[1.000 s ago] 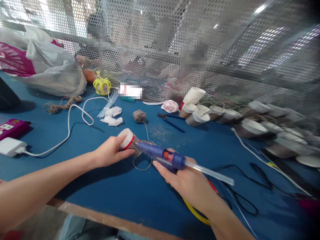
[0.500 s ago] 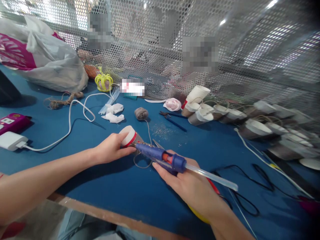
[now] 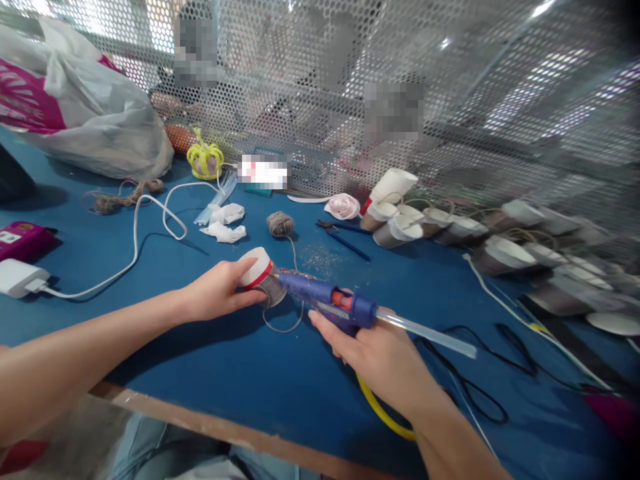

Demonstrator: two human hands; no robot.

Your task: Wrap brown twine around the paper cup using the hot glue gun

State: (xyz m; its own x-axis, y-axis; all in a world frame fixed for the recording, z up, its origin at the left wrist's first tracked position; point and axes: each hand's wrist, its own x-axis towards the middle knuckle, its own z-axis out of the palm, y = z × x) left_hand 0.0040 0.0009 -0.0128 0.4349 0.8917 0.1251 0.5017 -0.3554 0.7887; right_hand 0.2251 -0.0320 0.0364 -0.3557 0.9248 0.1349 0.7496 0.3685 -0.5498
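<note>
My left hand grips a small paper cup lying on its side, with a red band near the rim and grey twine wound round its lower part. My right hand is closed round a blue hot glue gun. A long clear glue stick sticks out of its back end. The gun's nozzle is at the cup's side by the red band; whether it touches I cannot tell. A strand of twine loops from the cup toward a grey ball of twine just beyond.
Blue-handled pliers lie behind the gun. Several twine-wrapped cups with handles line the right back, before a perforated metal screen. Crumpled white scraps, a white cable and a plastic bag are on the left. Yellow handle near my right wrist.
The glue gun has shifted slightly right, and its nozzle has drawn back from the cup's rim toward the twine. More of the twine-wrapped side now shows. My left hand keeps its grip.
</note>
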